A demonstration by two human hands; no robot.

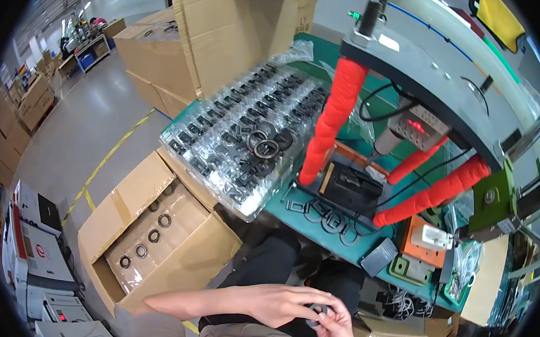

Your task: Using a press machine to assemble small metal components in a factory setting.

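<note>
Over my lap, both hands meet on a small dark ring (316,314). My left hand (282,305) reaches in from the left, its fingers closed on the ring's upper side. From below, my right hand (337,327) pinches the same ring between thumb and fingers. The fingers cover part of the ring, so its details cannot be made out. Ahead, a clear plastic tray (248,208) bears rows of black parts, with loose black rings (266,148) piled on top. An open cardboard box (182,251) at my left holds several dark rings (154,235) on plastic-covered card.
A press frame with red-wrapped posts (335,118) stands on the green bench (304,228) at the right. Flat ring and frame parts (330,220) lie before it, near a grey pedal-like block (380,257). Large cartons (158,61) stand behind the tray.
</note>
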